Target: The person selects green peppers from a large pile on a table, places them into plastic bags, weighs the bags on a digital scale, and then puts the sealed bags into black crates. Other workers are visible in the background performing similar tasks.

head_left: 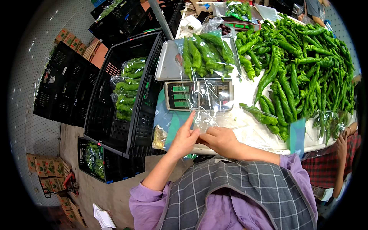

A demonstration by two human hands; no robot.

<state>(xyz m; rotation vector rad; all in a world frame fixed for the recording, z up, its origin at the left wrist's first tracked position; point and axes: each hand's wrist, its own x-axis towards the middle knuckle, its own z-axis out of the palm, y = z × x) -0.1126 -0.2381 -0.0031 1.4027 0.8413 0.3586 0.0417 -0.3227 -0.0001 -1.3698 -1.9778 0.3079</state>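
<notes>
A clear plastic bag of long green peppers (205, 54) lies on the metal pan of a digital scale (168, 64). Its loose, open-looking end hangs over the scale's display and keypad towards me. My left hand (185, 136) is at the left edge of this plastic, index finger stretched forward and thumb near the film. Close beside it, my right hand (220, 141) has its fingers curled on the bag's near end and pinches the film. To the right a large heap of loose green peppers (310, 63) covers the white tabletop (230, 120).
Left of the scale stands a black plastic crate (132, 123) with bagged peppers (126, 97). More black crates (66, 83) are stacked farther left. A paper roll (191, 24) and a second scale (238, 26) are at the back. At the right edge a co-worker's hands (342, 141) hold another bag.
</notes>
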